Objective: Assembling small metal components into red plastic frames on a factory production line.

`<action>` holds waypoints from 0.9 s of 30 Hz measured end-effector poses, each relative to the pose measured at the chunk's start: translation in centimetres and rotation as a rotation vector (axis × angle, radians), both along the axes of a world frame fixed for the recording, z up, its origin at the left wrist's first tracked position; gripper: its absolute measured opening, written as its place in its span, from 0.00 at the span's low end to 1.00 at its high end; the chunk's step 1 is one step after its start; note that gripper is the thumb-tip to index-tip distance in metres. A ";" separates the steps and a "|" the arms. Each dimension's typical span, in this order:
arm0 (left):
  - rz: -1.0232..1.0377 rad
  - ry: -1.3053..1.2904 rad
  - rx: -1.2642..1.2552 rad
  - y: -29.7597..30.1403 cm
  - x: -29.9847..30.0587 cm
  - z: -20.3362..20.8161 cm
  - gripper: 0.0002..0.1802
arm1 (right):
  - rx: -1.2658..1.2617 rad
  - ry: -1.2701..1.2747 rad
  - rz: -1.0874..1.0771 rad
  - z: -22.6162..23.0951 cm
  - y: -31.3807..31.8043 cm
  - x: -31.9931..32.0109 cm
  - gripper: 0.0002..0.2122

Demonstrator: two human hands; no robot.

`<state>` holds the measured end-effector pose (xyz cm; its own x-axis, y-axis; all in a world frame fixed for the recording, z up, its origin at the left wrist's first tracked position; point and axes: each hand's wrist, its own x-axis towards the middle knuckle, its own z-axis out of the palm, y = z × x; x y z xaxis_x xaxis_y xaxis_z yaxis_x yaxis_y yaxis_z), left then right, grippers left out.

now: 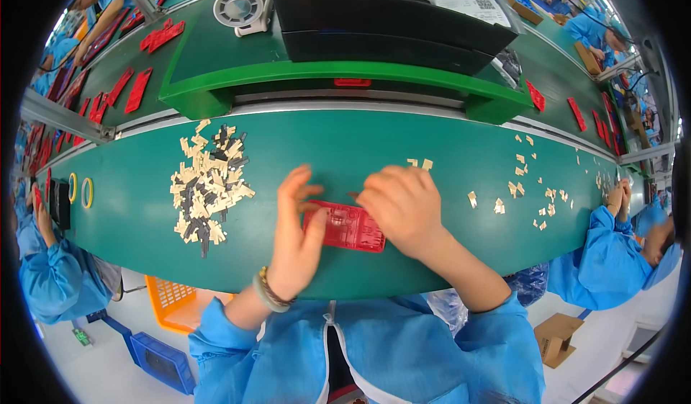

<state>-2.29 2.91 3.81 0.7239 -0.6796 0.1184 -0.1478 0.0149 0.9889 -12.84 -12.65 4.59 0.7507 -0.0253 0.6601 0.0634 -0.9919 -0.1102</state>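
Observation:
A red plastic shell (pixel 348 227) with moulded ribs and recesses lies on the green worktop in front of me. My left hand (pixel 296 238), with a bracelet and a bangle at the wrist, grips the shell's left end, its thumb over the edge and some fingers raised and slightly blurred. Over the shell's far right side, my right hand (pixel 404 206) is closed with fingertips pinched together; anything between them is too small to make out. Left of my hands spreads a pile of small pale-yellow and dark-grey pieces (pixel 209 184).
Ahead stands a green raised shelf (pixel 345 73) bearing black trays (pixel 389 26) and a white fan (pixel 243 2). Small pale pieces (pixel 520 188) are scattered at right. Two yellow rings (pixel 87 193) lie far left. Red shells (pixel 138 91) sit on the belt beyond. Co-workers' hands (pixel 617 196) flank both sides.

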 end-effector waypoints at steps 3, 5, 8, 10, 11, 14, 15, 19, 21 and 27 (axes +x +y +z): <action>-0.407 -0.811 0.396 2.2 -1.5 -1.7 0.27 | 0.509 0.027 -0.079 -0.9 -1.5 -0.2 0.06; -0.566 -0.955 0.400 2.7 -1.3 -2.3 0.26 | 1.287 0.116 -0.142 -2.2 -1.9 -1.6 0.03; -0.950 -0.924 0.140 1.2 1.9 -3.1 0.29 | 1.576 0.329 -0.144 -1.5 -1.2 -1.7 0.04; -0.904 -1.036 -0.012 -0.1 2.7 -3.5 0.25 | 1.529 0.321 -0.153 -3.1 -0.9 -1.5 0.04; -0.794 -1.174 -0.052 0.1 2.5 -3.4 0.25 | 1.508 0.367 -0.151 -3.5 -1.0 -1.4 0.04; -0.481 -1.187 0.187 1.1 0.2 -2.8 0.26 | 1.502 0.403 -0.140 -4.1 -1.0 -0.5 0.05; -0.483 -1.182 0.188 1.0 0.1 -3.0 0.26 | 1.428 0.426 -0.138 -4.6 -1.2 -0.2 0.05; -0.423 -1.222 0.315 0.8 -0.2 -3.8 0.27 | 1.234 0.492 -0.118 -4.5 -1.3 1.4 0.06; -0.407 -1.247 0.326 0.9 -0.3 -3.9 0.28 | 1.222 0.505 -0.119 -4.5 -1.3 1.6 0.06; -0.406 -1.206 0.321 1.0 -0.3 -3.9 0.27 | 1.203 0.514 -0.141 -4.5 -1.1 1.8 0.05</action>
